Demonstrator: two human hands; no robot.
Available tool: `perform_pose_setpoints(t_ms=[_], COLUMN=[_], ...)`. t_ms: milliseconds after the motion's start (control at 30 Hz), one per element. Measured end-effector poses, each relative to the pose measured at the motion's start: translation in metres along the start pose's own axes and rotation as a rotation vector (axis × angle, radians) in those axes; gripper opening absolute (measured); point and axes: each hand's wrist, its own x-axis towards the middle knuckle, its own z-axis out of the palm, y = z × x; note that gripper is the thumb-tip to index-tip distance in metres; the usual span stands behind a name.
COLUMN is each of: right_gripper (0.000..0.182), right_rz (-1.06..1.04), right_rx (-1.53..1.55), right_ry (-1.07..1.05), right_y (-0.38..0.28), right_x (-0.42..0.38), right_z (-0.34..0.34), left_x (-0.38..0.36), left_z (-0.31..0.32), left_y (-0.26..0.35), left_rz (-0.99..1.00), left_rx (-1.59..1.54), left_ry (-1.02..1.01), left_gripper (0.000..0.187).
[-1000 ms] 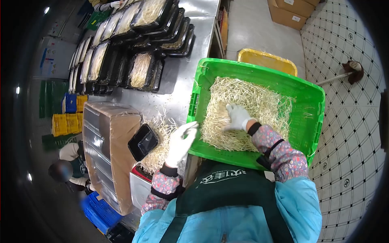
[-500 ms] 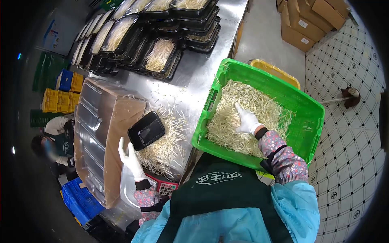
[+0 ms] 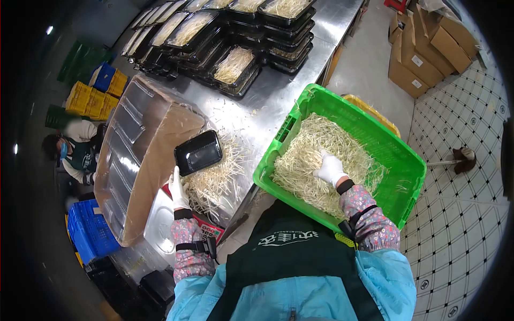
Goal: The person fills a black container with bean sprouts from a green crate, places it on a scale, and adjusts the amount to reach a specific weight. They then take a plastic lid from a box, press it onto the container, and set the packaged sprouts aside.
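Poises open left hand (image 3: 179,191) by black tray (image 3: 198,153), perhaps steadying; rests right hand (image 3: 331,169) in bean sprouts (image 3: 302,154), unclear if gripping.

Sprouts (image 3: 305,174) in crate (image 3: 402,174), tray (image 3: 198,153) to left

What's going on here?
A gloved person has their right hand on the sprouts in a green crate. Their left hand is at the corner of an empty black tray; contact is unclear. Loose sprouts lie by the tray. Sprout-filled trays stand stacked farther along the metal table.
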Motion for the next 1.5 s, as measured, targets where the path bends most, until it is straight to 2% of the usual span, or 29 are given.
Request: perform_pose_setpoints(t_ms=[33,133,200,233,300,333,367,500,533,567,633,667,733,767,833,900,933,967,1033,1100,1167,1233,1267,1300,1367,1400,1433,1467,1500], right_gripper=[0.093,0.092,0.093,0.094,0.096,0.096,0.096,0.099,0.096,0.096,0.091,0.084,0.081,0.077,0.072,0.062,0.062,0.062,0.072,0.074,0.075,0.074,0.073,0.073,0.071,0.072,0.070,0.072,0.073], right_rz=[-0.009,-0.099,-0.091,-0.070,-0.126,-0.156,-0.186,-0.409,-0.423,-0.453,-0.480,-0.652,-0.736,-0.786,-0.883,-0.999,-1.133,-1.164,-1.260,-1.374,-1.472,-1.548,-1.593,-1.599,-1.632,-1.564,-1.562,-1.541,-1.517], right_rx=[-0.007,0.560,0.455,0.352,0.430,0.586,0.745,0.630,0.425,0.420,-0.043,-0.119,-0.243,-0.359,-0.368,-0.367,-0.312,-0.304,-0.295,-0.345,-0.388,-0.414,-0.442,-0.443,-0.389,-0.438,-0.452,-0.415,-0.372], right_ry=[0.003,0.066,0.063,0.046,0.077,0.056,0.037,0.087,0.099,0.093,0.092,0.207,0.211,0.218,0.216,0.206,0.285,0.272,0.141,0.074,0.039,-0.001,-0.031,-0.040,-0.036,-0.163,-0.072,-0.157,-0.233], right_y=[0.004,0.024,0.038,0.041,0.046,0.044,0.041,0.003,-0.028,-0.054,-0.097,-0.110,-0.152,-0.175,-0.222,-0.268,-0.292,-0.316,-0.365,-0.411,-0.448,-0.476,-0.486,-0.494,-0.506,-0.514,-0.513,-0.516,-0.520], right_x=[-0.005,-0.013,-0.012,-0.012,-0.012,-0.014,-0.015,-0.019,-0.036,-0.041,-0.042,-0.037,-0.033,-0.032,-0.030,-0.036,-0.048,-0.059,-0.083,-0.094,-0.098,-0.096,-0.096,-0.097,-0.102,-0.115,-0.109,-0.108,-0.106], right_z=[-0.011,-0.025,-0.018,-0.020,-0.027,-0.033,-0.040,-0.078,-0.102,-0.113,-0.121,-0.111,-0.100,-0.091,-0.069,-0.041,-0.033,-0.023,-0.002,0.034,0.081,0.127,0.147,0.166,0.193,0.184,0.205,0.205,0.202], left_x=[0.004,0.006,0.051,0.038,0.005,-0.007,0.003,-0.061,-0.090,-0.111,-0.176,-0.194,-0.216,-0.232,-0.236,-0.216,-0.206,-0.196,-0.182,-0.173,-0.159,-0.132,-0.118,-0.118,-0.116,-0.108,-0.100,-0.095,-0.096], left_z=[0.002,0.017,0.020,0.028,0.043,0.048,0.043,0.065,0.073,0.081,0.097,0.099,0.104,0.103,0.097,0.071,0.048,0.026,-0.022,-0.065,-0.108,-0.156,-0.174,-0.190,-0.218,-0.224,-0.228,-0.231,-0.231], left_y=[-0.004,-0.016,-0.051,-0.038,-0.015,-0.010,-0.011,0.035,0.051,0.063,0.094,0.101,0.100,0.099,0.085,0.057,0.046,0.034,0.016,0.003,-0.012,-0.038,-0.053,-0.046,-0.025,-0.028,-0.031,-0.033,-0.030], left_rz=[-0.022,0.048,0.151,0.160,0.155,0.315,0.292,0.566,0.741,0.866,1.117,1.289,1.449,1.383,1.335,1.199,1.107,1.016,0.758,0.668,0.581,0.583,0.579,0.687,0.926,0.918,0.896,0.874,0.877], left_rx=[-0.030,-0.060,-0.148,-0.168,-0.267,-0.328,-0.265,-0.383,-0.262,-0.180,0.039,0.332,0.501,0.603,0.771,0.626,0.480,0.331,-0.005,-0.251,-0.267,0.059,0.249,0.405,0.618,0.610,0.752,0.893,0.889], left_ry=[-0.036,0.041,0.093,0.098,0.309,0.322,0.350,0.270,0.259,0.237,0.201,0.283,0.238,0.157,0.095,-0.035,-0.021,-0.009,-0.018,0.035,0.105,0.112,0.205,0.296,0.329,0.326,0.225,0.120,0.119], left_gripper=[0.068,0.036,0.010,0.010,0.006,0.009,0.010,0.026,0.029,0.034,0.044,0.047,0.057,0.060,0.054,0.049,0.047,0.045,0.042,0.043,0.047,0.058,0.069,0.073,0.071,0.071,0.069,0.067,0.067])
